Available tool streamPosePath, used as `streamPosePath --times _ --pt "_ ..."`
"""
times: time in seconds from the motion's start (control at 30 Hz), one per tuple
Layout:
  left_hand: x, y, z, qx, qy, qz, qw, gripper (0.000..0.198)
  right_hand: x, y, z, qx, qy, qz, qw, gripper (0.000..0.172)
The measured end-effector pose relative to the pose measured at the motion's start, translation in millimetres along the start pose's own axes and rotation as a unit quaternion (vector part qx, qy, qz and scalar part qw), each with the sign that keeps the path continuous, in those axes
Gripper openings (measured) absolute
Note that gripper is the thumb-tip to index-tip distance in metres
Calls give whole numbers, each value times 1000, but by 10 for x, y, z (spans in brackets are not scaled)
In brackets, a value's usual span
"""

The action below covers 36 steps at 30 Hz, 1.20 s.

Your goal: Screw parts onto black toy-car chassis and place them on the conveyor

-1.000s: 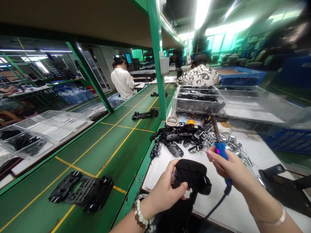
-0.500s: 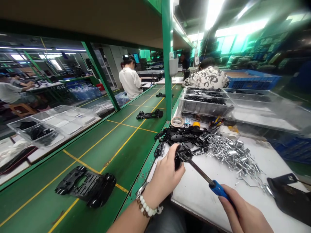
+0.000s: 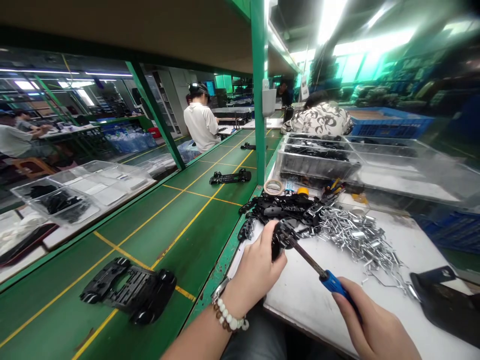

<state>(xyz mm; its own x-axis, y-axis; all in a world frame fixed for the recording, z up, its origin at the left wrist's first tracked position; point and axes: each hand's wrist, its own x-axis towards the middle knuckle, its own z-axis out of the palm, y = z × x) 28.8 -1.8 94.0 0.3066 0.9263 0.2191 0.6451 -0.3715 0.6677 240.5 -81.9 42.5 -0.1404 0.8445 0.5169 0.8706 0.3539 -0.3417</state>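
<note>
Your left hand [image 3: 257, 267] is closed around a small black plastic part [image 3: 280, 239], thumb and fingers curled tight on it, and holds it just above the near left corner of the white work table [image 3: 337, 310]. A bead bracelet [image 3: 228, 317] sits on that wrist. Your right hand [image 3: 375, 330] is low at the right, its fingers wrapped shut around the blue handle of a soldering iron [image 3: 333, 283]. The iron's dark shaft slants up and to the left, and its tip meets the part in your left hand. Just beyond the part lies a pile of black plastic pieces [image 3: 285, 207], and touching that pile on the right spreads a heap of small metal clips [image 3: 356, 237]. A roll of tape [image 3: 273, 187] lies behind the pile, in front of the clear trays [image 3: 315, 160] that hold more black pieces. To your left runs the green conveyor belt [image 3: 176, 225], with a black chassis plate [image 3: 129, 290] lying flat on it near you and a second chassis plate [image 3: 230, 176] farther along. Farther down the line, a person in a white shirt [image 3: 200, 125] and a person in a patterned shirt [image 3: 322, 119] sit with their backs to you.
</note>
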Motion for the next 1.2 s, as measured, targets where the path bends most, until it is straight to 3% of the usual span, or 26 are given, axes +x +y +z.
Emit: streamPosePath --times 0.3,0.47,0.67,0.9,1.2 --pt "-3 9 15 14 4 -10 1000 56 50 -105 -96 -49 78 -72 993 22" --pt "-6 2 12 -17 19 -4 1000 56 11 -95 -109 -83 122 -56 988 23" --pt "1 -20 11 -63 42 -6 997 52 0 -43 -83 -74 111 -29 991 23" --pt "-4 17 -13 -74 31 -13 997 50 37 -67 -30 -68 111 -26 991 25" --pt "-6 -2 16 -86 35 -16 996 51 40 -99 -17 -94 124 -54 986 25"
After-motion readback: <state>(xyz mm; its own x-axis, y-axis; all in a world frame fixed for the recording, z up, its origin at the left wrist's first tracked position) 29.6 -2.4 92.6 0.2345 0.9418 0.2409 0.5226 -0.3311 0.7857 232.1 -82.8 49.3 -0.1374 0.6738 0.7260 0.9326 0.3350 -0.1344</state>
